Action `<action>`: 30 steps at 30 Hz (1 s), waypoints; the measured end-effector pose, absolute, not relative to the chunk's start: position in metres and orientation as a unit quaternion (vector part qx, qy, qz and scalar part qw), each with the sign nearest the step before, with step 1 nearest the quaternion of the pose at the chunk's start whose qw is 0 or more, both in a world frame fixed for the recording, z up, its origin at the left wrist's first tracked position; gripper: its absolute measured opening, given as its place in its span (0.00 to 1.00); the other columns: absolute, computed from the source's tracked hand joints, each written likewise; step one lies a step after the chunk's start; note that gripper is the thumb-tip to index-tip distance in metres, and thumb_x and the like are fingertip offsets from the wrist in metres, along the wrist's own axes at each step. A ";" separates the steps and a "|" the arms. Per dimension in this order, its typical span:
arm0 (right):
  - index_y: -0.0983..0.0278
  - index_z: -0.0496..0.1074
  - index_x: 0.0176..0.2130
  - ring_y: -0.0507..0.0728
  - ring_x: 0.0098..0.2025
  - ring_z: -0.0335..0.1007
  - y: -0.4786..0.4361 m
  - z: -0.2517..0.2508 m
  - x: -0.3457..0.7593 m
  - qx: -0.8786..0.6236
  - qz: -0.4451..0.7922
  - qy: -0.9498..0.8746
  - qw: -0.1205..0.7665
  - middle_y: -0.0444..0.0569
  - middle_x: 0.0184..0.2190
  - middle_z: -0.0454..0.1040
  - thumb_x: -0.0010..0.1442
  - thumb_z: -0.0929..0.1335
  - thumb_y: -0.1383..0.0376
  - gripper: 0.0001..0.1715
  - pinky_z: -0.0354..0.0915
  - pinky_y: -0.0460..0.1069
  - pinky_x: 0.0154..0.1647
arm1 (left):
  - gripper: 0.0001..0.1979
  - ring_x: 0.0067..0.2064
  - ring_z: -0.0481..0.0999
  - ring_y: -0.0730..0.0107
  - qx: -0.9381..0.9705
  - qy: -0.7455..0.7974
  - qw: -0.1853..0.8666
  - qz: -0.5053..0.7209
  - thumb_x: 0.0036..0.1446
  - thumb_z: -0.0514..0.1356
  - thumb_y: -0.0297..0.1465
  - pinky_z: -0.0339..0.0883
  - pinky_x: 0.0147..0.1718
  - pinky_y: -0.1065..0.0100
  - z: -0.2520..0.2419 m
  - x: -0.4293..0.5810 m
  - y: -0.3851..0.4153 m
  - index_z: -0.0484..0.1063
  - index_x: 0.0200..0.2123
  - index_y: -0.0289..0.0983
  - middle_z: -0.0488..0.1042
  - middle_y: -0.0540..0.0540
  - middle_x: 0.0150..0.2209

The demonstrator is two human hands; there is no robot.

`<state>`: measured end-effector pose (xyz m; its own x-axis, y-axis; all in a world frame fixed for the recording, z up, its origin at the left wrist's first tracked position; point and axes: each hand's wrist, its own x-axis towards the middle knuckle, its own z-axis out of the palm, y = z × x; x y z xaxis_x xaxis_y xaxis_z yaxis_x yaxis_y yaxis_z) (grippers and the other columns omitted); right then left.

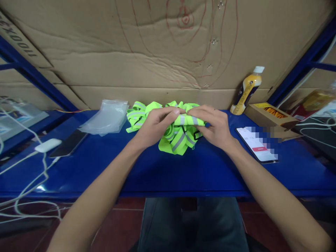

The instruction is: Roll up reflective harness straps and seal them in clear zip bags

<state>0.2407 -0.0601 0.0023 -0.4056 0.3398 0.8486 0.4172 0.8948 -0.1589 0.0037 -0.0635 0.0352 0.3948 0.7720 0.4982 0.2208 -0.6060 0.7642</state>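
A neon yellow-green reflective strap (178,138) with grey stripes is bunched up above the blue shelf (168,171). My left hand (157,124) pinches its upper left part with fingers closed. My right hand (212,124) grips the upper right part, fingers curled over a folded section. The rest of the strap hangs down between both hands onto the shelf. More of the same neon straps (139,113) lie in a heap just behind my hands.
A stack of clear plastic bags (107,117) lies at the back left. A dark phone (68,142) and a white charger (48,145) with cables sit left. A lit phone (256,143), an open cardboard box (270,115) and a yellow bottle (246,91) stand right.
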 end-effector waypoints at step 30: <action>0.62 0.81 0.51 0.59 0.43 0.81 -0.068 0.012 0.240 -0.277 0.019 -0.825 0.492 0.51 0.44 0.85 0.68 0.72 0.48 0.23 0.72 0.52 0.48 | 0.25 0.43 0.81 0.57 0.731 0.293 0.418 0.452 0.60 0.70 0.52 0.74 0.42 0.62 0.010 0.009 -0.056 0.79 0.47 0.37 0.82 0.42 0.43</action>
